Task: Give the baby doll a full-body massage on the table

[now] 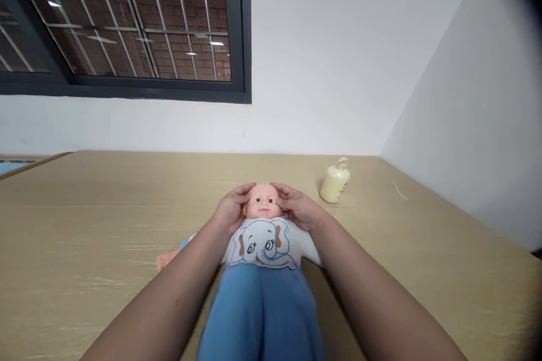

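Observation:
A baby doll (262, 248) lies on its back on the wooden table (105, 220), head pointing away from me. It wears a white shirt with a blue elephant print and blue trousers. My left hand (231, 210) cups the left side of the doll's head (263, 202). My right hand (296, 206) rests against the right side of the head, fingers touching the forehead and temple. One doll hand (164, 260) sticks out to the left, beneath my left forearm.
A cream-coloured pump bottle (335, 181) lies tilted on the table to the right of the doll. A thin stick (400, 190) lies farther right, near the side wall. A barred window (127, 22) fills the upper left.

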`<act>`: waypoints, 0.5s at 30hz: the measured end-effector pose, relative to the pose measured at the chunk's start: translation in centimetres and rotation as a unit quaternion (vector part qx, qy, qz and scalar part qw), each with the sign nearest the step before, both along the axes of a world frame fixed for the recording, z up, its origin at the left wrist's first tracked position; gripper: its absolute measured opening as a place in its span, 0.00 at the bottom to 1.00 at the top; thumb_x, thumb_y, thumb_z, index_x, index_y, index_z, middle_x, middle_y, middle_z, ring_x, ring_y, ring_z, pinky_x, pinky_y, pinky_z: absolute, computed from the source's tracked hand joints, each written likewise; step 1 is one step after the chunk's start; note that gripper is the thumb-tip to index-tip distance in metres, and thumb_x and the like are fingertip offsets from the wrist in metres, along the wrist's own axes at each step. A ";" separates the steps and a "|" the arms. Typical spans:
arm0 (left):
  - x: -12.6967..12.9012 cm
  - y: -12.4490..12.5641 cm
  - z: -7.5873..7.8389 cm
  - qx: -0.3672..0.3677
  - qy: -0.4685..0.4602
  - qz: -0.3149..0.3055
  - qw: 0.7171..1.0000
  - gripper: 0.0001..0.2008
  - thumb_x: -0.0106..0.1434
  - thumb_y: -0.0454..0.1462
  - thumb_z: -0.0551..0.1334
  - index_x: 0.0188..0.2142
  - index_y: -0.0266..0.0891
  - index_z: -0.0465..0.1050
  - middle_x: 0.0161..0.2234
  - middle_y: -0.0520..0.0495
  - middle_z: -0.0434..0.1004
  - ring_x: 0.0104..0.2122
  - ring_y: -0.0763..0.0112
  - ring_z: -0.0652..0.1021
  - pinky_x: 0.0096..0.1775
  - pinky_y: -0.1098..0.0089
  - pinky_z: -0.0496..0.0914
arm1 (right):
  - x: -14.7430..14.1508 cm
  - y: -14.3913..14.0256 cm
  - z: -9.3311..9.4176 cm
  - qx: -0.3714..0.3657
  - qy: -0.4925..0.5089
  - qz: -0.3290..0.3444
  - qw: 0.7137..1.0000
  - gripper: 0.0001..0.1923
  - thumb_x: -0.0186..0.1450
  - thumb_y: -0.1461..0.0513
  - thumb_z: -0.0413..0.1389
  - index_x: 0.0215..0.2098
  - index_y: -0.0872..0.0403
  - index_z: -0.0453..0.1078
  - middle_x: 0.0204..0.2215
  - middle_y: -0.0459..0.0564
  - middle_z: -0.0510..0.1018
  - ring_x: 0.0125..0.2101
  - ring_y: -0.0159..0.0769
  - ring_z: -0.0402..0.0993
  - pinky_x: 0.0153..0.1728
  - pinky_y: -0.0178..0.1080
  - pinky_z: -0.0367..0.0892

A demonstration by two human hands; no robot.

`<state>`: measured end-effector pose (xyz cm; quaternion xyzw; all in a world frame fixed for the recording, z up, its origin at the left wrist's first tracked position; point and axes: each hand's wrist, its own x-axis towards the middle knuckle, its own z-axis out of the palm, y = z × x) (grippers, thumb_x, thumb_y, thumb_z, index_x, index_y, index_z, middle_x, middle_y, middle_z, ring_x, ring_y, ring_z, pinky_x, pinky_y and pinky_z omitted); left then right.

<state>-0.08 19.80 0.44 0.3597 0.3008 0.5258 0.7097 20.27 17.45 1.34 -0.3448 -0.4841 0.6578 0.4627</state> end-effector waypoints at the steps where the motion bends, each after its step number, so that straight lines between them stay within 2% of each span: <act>1: 0.1 -0.1 0.0 0.011 0.000 -0.003 1.000 0.20 0.53 0.32 0.70 0.46 0.33 0.75 0.42 0.36 0.80 0.40 0.55 0.81 0.42 0.57 0.76 | -0.2 0.0 -0.1 0.007 -0.014 -0.012 1.000 0.32 0.55 0.59 0.68 0.56 0.47 0.68 0.59 0.50 0.71 0.52 0.43 0.72 0.47 0.41 0.72; 3: 0.2 -0.2 0.1 0.028 0.003 -0.009 1.000 0.20 0.53 0.34 0.71 0.45 0.33 0.75 0.40 0.38 0.81 0.38 0.56 0.81 0.41 0.60 0.75 | -0.5 0.1 -0.3 0.037 -0.051 -0.028 0.998 0.34 0.56 0.57 0.68 0.59 0.48 0.65 0.59 0.51 0.70 0.55 0.45 0.70 0.53 0.44 0.69; 6: 0.3 -0.5 0.3 0.046 0.021 -0.031 0.998 0.25 0.51 0.34 0.73 0.49 0.34 0.74 0.42 0.39 0.80 0.39 0.58 0.81 0.42 0.62 0.75 | -0.7 0.1 -0.4 0.089 -0.124 -0.014 0.988 0.45 0.53 0.55 0.71 0.64 0.49 0.59 0.60 0.54 0.69 0.58 0.48 0.67 0.58 0.48 0.65; 10: -0.2 -1.0 0.7 0.061 0.083 -0.085 0.991 0.38 0.47 0.35 0.76 0.58 0.37 0.69 0.51 0.35 0.77 0.46 0.51 0.80 0.48 0.57 0.73 | -0.5 0.1 -0.1 0.114 -0.229 -0.004 0.967 0.59 0.47 0.53 0.74 0.70 0.50 0.49 0.65 0.57 0.61 0.61 0.53 0.63 0.62 0.51 0.60; 13: -0.8 -1.2 1.1 0.086 0.139 -0.120 0.979 0.47 0.44 0.36 0.78 0.62 0.38 0.64 0.54 0.34 0.75 0.50 0.46 0.77 0.50 0.53 0.72 | -0.3 0.0 0.1 0.114 -0.256 0.008 0.960 0.66 0.48 0.51 0.73 0.72 0.52 0.39 0.66 0.58 0.60 0.62 0.52 0.62 0.61 0.49 0.61; 15: -1.1 -1.3 1.6 0.108 0.166 -0.140 0.970 0.49 0.43 0.36 0.78 0.64 0.39 0.62 0.55 0.34 0.74 0.53 0.44 0.76 0.52 0.52 0.71 | -0.2 -0.2 0.2 0.110 -0.281 0.014 0.953 0.71 0.47 0.50 0.73 0.73 0.54 0.31 0.66 0.59 0.60 0.62 0.51 0.61 0.60 0.48 0.62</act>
